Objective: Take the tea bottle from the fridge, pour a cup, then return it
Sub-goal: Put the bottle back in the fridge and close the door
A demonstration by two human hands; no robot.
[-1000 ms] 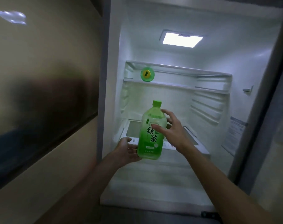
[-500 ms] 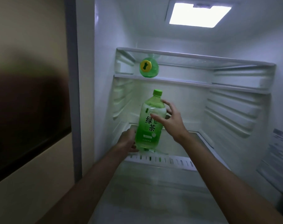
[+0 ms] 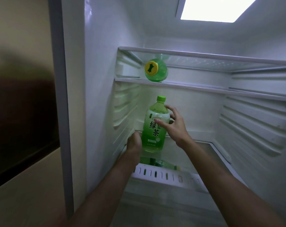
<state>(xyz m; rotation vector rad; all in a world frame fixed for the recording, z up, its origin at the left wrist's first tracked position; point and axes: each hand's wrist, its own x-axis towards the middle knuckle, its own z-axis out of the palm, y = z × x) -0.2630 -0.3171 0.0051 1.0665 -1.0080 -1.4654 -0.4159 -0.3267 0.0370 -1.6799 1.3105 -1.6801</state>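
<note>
**Green tea bottle, both hands on it, inside the fridge**

So the bottle [image 3: 155, 126] is upright in the middle of the frame, inside the open fridge [image 3: 106, 46], over the left part of the glass shelf [image 3: 204, 145]. It has a green cap, pale green liquid and a label with big green characters. Its reflection shows in the glass right under it, but I honestly can't tell if the base is touching the shelf or just above it.

The left hand [image 3: 134, 143] is tucked against the bottle's lower left side and curled around it. Its fingers go behind the bottle, so they're out of sight. The right hand [image 3: 173, 126] grasps it from the right, thumb lying across the label and fingers wrapped round the shoulder below the cap.

Higher up, a second bottle [image 3: 156, 71] lies on its side on the upper shelf [image 3: 204, 90], yellow cap pointing at the camera. There's another shelf [image 3: 204, 55] close above that one.

The light [image 3: 212, 9] glows in the upper right. A white slotted strip [image 3: 163, 175] runs along the glass shelf's front edge, between the two forearms. A beige wall [image 3: 21, 30] with a dark shadow fills the left side.
</note>
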